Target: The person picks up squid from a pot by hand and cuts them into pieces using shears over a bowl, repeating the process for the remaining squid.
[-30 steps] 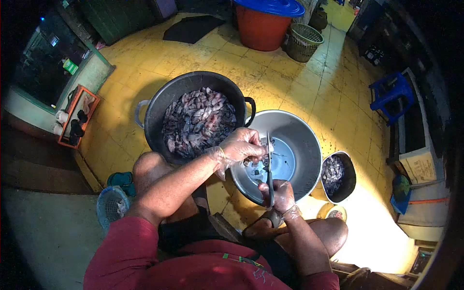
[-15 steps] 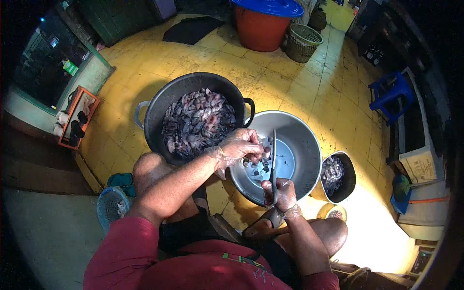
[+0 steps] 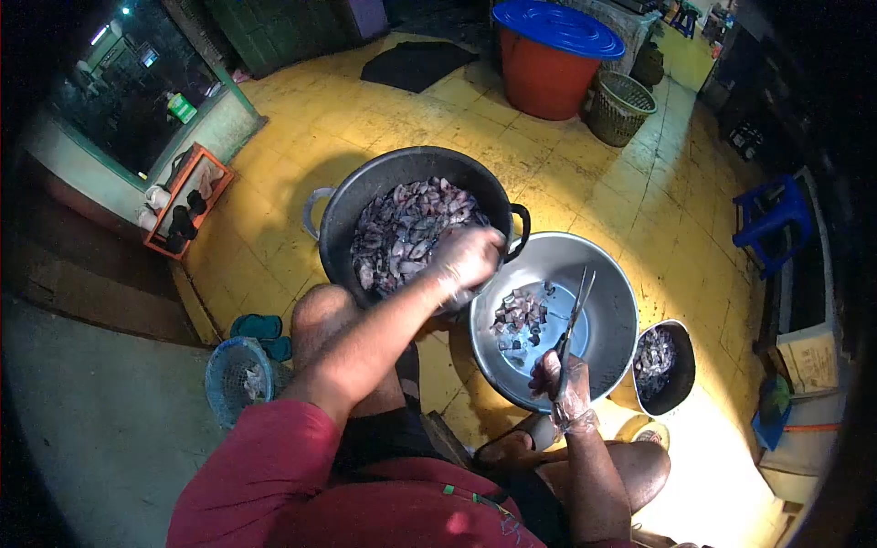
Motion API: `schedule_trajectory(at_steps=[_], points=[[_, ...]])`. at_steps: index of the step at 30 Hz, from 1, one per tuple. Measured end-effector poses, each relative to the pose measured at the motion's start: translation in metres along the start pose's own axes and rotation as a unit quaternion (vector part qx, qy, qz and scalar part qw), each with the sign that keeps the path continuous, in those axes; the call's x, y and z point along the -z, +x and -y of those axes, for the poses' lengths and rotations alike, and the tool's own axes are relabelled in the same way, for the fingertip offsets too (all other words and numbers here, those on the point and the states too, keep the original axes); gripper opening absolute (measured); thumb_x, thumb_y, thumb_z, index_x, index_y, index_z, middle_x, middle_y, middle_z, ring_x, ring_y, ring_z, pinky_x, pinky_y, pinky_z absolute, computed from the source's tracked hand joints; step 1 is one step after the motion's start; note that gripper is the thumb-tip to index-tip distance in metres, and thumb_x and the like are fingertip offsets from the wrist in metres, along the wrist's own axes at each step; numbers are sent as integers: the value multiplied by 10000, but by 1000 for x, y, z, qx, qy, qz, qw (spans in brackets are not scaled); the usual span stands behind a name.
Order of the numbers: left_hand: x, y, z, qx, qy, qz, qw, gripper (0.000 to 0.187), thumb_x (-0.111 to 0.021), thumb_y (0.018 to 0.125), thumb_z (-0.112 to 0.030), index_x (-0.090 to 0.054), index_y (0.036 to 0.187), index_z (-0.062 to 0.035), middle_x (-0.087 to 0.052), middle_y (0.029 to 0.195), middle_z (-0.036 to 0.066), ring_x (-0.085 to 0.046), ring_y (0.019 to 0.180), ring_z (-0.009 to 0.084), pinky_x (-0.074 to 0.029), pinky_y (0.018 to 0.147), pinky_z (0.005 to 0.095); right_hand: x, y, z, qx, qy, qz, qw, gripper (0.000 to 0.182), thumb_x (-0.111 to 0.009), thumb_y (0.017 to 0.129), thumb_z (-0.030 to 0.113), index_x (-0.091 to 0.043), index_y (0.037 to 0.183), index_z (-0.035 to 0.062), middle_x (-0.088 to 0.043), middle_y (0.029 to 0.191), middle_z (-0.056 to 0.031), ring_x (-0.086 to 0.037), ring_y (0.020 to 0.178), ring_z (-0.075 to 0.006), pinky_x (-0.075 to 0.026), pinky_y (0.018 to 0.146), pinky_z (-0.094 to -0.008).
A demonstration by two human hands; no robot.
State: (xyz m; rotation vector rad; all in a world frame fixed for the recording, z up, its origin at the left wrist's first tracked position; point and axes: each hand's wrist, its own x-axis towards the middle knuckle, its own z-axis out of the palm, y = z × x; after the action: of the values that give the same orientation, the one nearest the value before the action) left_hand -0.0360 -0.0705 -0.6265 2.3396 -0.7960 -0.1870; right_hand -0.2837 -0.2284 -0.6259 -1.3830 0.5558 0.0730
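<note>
My right hand [image 3: 568,382], in a clear plastic glove, grips a pair of scissors [image 3: 576,315] whose blades point up and stand slightly apart over the grey metal basin [image 3: 614,290]. Small cut pieces [image 3: 521,313] that look like squid lie in the basin. My left hand [image 3: 470,258], gloved too, is over the right side of a large black tub [image 3: 340,233], with its fingers curled downward; anything within them is hidden. Heaped in that tub are many small, dark purple-grey squid [image 3: 406,224].
To the right of the basin stands a smaller container [image 3: 678,393] with more squid-like pieces. A blue basket [image 3: 219,388] and green sandals [image 3: 258,327] are at my left. Farther off are a red bin [image 3: 548,78] with a blue lid, a woven basket [image 3: 621,110] and a blue stool [image 3: 776,219].
My left hand has moved from above the basin, beside the scissors, to the black tub. The scissor blades have parted slightly. The whole view has shifted.
</note>
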Motion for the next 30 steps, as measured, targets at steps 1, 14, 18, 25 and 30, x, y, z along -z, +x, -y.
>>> schedule_trajectory(at_steps=[1, 14, 18, 25, 30], points=[[-1, 12, 25, 18, 43, -68, 997, 236, -589, 779, -147, -692, 990, -125, -680, 933, 185, -664, 862, 369, -530, 786, 450, 0, 0, 0, 1, 0, -2, 1000, 469, -679, 863, 418, -608, 850, -45, -613, 663, -79, -599, 564, -148, -479, 520, -286], [-3, 27, 113, 147, 117, -68, 980, 200, -628, 834, -189, -692, 941, -32, -666, 898, 243, -672, 837, 363, -523, 765, 434, 1, 0, 8, -31, -106, 8, 994, 490, -696, 848, 425, -625, 851, -60, -621, 660, -82, -621, 569, -152, -491, 521, -288], [12, 27, 51, 130, -82, -63, 986, 270, -587, 891, -97, -640, 1155, -72, -691, 917, 146, -621, 702, 177, -511, 639, 328, 1, 2, 7, -32, -115, 9, 993, 562, -696, 831, 481, -640, 921, -71, -630, 666, -96, -630, 594, -172, -498, 542, -302], [10, -27, -48, 16, -536, 71, 841, 264, -568, 915, 20, -553, 1179, 8, -655, 1024, 116, -644, 828, 155, -546, 706, 287, -1, 0, 2, -49, -129, 53, 989, 589, -674, 829, 526, -643, 958, -48, -627, 696, -81, -612, 627, -155, -495, 580, -315], [-15, -38, -51, 6, -616, 106, 780, 98, -591, 891, 58, -537, 915, -19, -638, 890, 124, -645, 759, 172, -538, 658, 287, -2, -1, 5, -17, -148, 106, 983, 542, -656, 852, 499, -620, 943, -35, -619, 700, -69, -593, 600, -138, -484, 556, -304]])
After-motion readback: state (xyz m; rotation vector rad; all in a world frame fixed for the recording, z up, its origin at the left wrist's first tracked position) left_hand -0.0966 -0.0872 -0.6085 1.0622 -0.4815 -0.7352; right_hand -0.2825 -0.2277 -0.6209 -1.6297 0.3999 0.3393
